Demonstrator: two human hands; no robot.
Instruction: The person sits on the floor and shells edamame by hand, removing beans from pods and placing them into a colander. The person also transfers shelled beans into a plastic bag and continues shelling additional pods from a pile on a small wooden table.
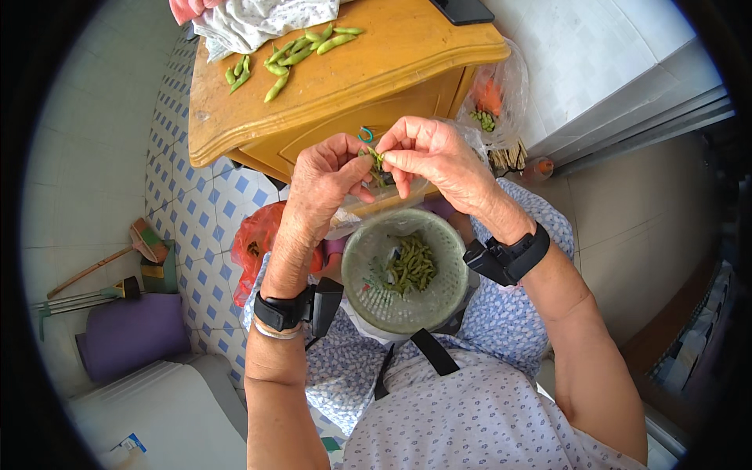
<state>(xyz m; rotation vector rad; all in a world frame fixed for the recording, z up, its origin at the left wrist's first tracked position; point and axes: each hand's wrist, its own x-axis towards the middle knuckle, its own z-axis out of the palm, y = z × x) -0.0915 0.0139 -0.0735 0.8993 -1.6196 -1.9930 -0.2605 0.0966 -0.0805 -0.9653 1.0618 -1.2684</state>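
Note:
Between both hands, a green soybean pod (376,160) is pinched at the fingertips, in front of the wooden cabinet. My left hand (333,167) grips it from the left with thumb and forefinger. From the right, my right hand (437,158) pinches its other end; the fingers partly hide the pod. Below the hands, a pale green plastic basket (358,258) stands between the knees. It holds a heap of green pods (413,265). More soybean pods (296,53) lie loose on the cabinet top (399,50).
A dark phone (463,10) and a patterned cloth (258,23) lie on the cabinet. A clear plastic bag (511,88) hangs at its right side. On the left are a red plastic bag (252,238), a broom (150,239) and a purple roll (135,335).

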